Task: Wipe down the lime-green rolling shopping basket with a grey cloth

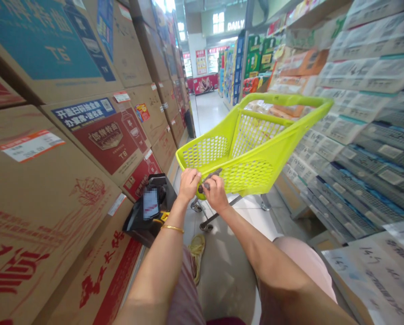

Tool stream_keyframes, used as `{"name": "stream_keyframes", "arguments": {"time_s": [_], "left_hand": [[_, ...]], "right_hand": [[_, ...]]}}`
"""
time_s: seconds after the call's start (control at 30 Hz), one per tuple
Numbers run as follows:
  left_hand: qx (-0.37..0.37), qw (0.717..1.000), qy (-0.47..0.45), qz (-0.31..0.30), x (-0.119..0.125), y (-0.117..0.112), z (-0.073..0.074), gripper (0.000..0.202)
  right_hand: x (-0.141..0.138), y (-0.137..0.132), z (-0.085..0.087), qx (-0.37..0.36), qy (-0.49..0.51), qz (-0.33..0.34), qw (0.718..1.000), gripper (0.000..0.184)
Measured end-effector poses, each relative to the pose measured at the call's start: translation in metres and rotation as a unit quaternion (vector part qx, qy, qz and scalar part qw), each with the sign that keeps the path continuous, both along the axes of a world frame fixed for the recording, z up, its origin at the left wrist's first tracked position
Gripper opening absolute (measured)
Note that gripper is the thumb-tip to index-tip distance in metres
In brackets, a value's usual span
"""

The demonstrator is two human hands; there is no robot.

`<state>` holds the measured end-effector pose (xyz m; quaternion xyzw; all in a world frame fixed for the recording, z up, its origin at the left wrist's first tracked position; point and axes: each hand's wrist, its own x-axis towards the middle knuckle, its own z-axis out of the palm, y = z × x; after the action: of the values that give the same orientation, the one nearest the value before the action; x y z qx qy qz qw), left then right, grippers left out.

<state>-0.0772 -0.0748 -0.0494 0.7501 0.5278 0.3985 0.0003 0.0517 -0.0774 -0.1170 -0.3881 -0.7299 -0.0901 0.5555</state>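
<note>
Lime cart (252, 172) meets both hands (189, 184) (216, 194) (right seemingly gripping a dark piece (216, 173)).

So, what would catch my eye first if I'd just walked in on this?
Probably the bright yellow-green shopping cart, just right of the picture's centre, with the left hand on its near end and the right hand around a dark piece there. After that, the big printed cartons stacked along the left, and the gold bracelet just behind the left hand.
</note>
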Motion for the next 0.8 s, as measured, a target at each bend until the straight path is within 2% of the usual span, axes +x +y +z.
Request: {"name": "stream_keyframes", "arguments": {"time_s": [0.1, 0.2, 0.3, 0.4, 0.5, 0.6, 0.73, 0.8], "left_hand": [[0.004, 1.0, 0.006, -0.009, -0.005, -0.001, 0.0, 0.031], [0.003, 0.999, 0.032, -0.011, -0.005, -0.005, -0.001, 0.03], [0.009, 0.998, 0.058, -0.008, -0.004, -0.01, -0.001, 0.028], [0.013, 0.999, 0.053, -0.006, -0.001, -0.014, -0.002, 0.025], [-0.006, 0.999, 0.04, 0.013, 0.002, -0.014, -0.001, 0.024], [-0.042, 0.997, 0.056, 0.031, 0.007, -0.016, 0.003, 0.025], [-0.071, 0.993, 0.087, 0.031, 0.013, -0.02, 0.007, 0.025], [-0.062, 0.993, 0.093, 0.029, 0.014, -0.02, 0.004, 0.025]], "right_hand": [[-0.004, 0.001, 0.014, 0.028, 0.003, -0.017, 0.999, 0.021], [-0.004, 0.005, 0.017, 0.014, -0.032, -0.036, 0.999, 0.022], [0.001, 0.008, 0.007, 0.0, -0.091, -0.043, 0.995, 0.019], [0.01, 0.008, -0.008, 0.02, -0.176, -0.042, 0.983, 0.019], [0.02, 0.004, -0.011, 0.015, -0.248, -0.026, 0.968, 0.023], [0.028, 0.001, 0.001, 0.03, -0.284, -0.017, 0.958, 0.023], [0.029, 0.005, 0.024, 0.073, -0.25, -0.053, 0.964, 0.024], [0.029, 0.007, 0.029, 0.073, -0.251, -0.065, 0.963, 0.024]]}}
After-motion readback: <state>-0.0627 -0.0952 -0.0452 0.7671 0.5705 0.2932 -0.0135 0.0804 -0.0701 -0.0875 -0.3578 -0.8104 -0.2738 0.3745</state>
